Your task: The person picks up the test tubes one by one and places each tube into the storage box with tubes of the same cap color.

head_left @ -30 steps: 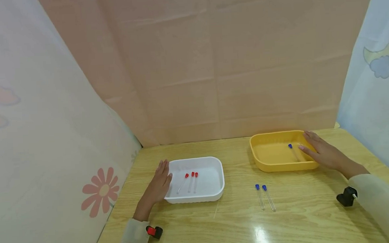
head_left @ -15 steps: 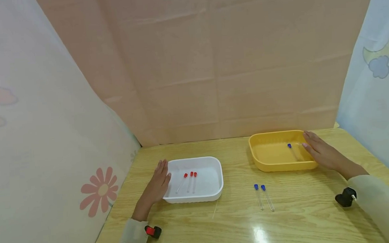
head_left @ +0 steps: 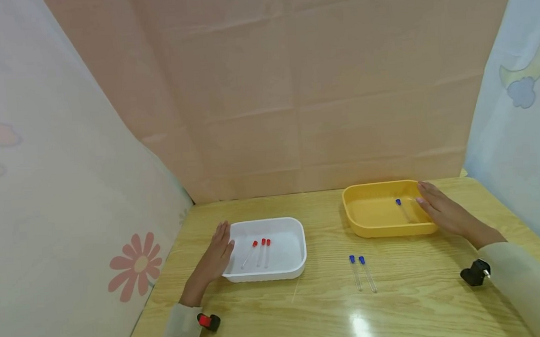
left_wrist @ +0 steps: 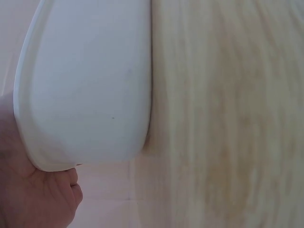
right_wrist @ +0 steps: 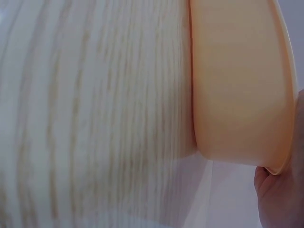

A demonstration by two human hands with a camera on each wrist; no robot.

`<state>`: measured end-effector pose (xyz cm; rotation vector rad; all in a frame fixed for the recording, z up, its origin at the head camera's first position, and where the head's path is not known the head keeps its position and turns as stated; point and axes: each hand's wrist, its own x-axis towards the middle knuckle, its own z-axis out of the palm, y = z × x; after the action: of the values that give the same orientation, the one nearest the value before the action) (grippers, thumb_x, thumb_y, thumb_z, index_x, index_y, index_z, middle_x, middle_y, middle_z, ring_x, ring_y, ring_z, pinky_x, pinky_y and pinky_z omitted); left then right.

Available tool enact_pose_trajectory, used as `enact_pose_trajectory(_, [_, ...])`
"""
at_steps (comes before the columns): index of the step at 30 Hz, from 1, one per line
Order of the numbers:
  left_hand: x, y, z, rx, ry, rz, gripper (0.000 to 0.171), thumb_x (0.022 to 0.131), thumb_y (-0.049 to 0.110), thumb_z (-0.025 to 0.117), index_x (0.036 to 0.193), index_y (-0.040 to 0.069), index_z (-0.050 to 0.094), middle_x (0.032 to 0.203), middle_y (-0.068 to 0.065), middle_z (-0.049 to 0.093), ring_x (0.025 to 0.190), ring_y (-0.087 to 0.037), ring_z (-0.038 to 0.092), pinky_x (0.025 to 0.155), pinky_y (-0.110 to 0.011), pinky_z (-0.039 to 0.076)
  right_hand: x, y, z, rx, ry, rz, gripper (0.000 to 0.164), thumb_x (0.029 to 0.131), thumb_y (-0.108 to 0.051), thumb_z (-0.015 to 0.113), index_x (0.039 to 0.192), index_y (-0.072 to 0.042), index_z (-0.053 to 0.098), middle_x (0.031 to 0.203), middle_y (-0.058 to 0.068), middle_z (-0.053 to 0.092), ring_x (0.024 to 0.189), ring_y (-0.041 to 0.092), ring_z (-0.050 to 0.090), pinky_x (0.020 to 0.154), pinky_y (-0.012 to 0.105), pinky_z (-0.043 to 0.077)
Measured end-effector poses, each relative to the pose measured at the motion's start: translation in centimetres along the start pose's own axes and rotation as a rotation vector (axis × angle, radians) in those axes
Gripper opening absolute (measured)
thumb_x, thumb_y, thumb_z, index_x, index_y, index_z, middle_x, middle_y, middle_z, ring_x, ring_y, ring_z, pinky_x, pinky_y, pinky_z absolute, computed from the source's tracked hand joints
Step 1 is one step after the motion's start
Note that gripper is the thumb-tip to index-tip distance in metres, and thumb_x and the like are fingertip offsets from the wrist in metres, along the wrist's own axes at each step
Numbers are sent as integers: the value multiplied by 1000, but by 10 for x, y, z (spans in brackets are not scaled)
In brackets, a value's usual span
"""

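Note:
In the head view, my left hand (head_left: 214, 254) rests on the left end of a white tray (head_left: 265, 277), fingers straight, thumb at the rim. Three clear tubes with red caps (head_left: 263, 241) lie inside that tray. My right hand (head_left: 446, 212) lies against the right end of a yellow tray (head_left: 386, 232), its fingers extended and thumb over the rim. One blue-capped tube (head_left: 398, 202) is in the yellow tray. Each wrist view shows the outer wall of the white tray (left_wrist: 90, 85) or yellow tray (right_wrist: 237, 85), with part of the hand at its rim.
Two more blue-capped tubes (head_left: 362, 260) lie side by side on the wooden table (head_left: 322, 317), in front of the yellow tray. A brown sheet (head_left: 248, 89) stands behind the table. Patterned cloth (head_left: 72, 197) hangs at both sides.
The head view has shifted slightly, so everything appears a little further left. My right thumb has drawn back slightly towards the yellow tray's rim. The trays and tubes otherwise look unmoved.

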<state>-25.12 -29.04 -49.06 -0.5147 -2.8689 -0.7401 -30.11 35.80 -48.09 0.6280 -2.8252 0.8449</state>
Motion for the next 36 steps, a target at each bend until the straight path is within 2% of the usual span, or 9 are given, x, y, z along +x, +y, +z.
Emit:
enact_pose_trajectory(8, [-1, -4, -3, -49, -31, -37, 59, 113, 24, 33, 159, -7, 12, 169, -17, 4, 155, -39, 1, 122, -58, 10, 1, -2, 3, 19, 6, 5, 64, 113, -27, 32, 156, 13, 6, 163, 34, -4, 150, 52, -6, 118, 63, -8])
enact_pose_trajectory(21, [-4, -10, -6, -81, -24, -41, 59, 113, 26, 31, 159, -7, 12, 169, -17, 5, 155, -37, -2, 121, -61, 9, 5, -8, 7, 33, 10, -1, 65, 113, -27, 33, 156, 14, 7, 163, 35, -3, 150, 53, -6, 118, 64, -6])
enact_pose_trajectory(30, [-5, -15, -9, -120, -61, -65, 59, 113, 25, 30, 160, -3, 9, 170, -14, 1, 155, -34, -7, 121, -60, 6, 8, -13, 9, 30, 4, 18, 69, 112, -30, 38, 157, 12, 5, 164, 32, -5, 150, 52, -6, 117, 66, -5])
enact_pose_trajectory(36, [-6, -17, -10, -138, -33, -40, 58, 113, 25, 29, 159, -5, 11, 169, -16, 3, 155, -37, -5, 120, -62, 7, 9, -13, 11, 26, 10, 23, 70, 112, -30, 38, 157, 11, 5, 164, 32, -4, 150, 51, -6, 116, 67, -4])
